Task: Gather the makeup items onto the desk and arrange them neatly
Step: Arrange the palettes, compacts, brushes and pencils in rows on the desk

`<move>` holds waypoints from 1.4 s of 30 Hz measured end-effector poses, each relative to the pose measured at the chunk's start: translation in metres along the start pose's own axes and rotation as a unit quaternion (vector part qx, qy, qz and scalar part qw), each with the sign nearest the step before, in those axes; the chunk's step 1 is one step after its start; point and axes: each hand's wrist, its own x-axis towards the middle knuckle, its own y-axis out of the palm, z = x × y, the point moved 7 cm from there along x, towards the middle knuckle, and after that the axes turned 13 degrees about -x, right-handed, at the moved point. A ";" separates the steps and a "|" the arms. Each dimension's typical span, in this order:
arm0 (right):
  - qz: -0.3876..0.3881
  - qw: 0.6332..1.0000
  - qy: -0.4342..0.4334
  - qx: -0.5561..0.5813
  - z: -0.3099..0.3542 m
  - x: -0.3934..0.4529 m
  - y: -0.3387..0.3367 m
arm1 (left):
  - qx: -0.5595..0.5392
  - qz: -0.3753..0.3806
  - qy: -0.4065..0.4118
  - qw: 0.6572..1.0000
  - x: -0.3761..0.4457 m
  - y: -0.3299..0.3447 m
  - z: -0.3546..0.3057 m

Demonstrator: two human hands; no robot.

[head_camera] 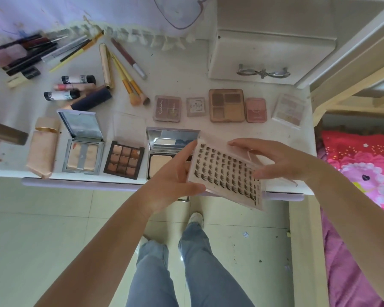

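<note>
We are holding a flat clear plastic tray of black false-lash clusters (226,171) over the near edge of the white desk (182,85), tilted, its long axis running from upper left to lower right. Our left hand (175,173) is gripping its left end, thumb underneath; our right hand (277,160) is pinching the right end, fingers curled over the top edge. Bare desk is lying just beyond the right hand. Farther back, two open mirrored powder compacts (82,142) and a brown nine-pan eyeshadow palette (124,160) are showing their pans, then a row of small pink palettes (226,105).
</note>
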 end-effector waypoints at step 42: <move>-0.346 0.865 0.041 -0.361 -0.018 0.043 -0.090 | 0.522 -0.207 -0.082 0.823 0.010 0.005 0.058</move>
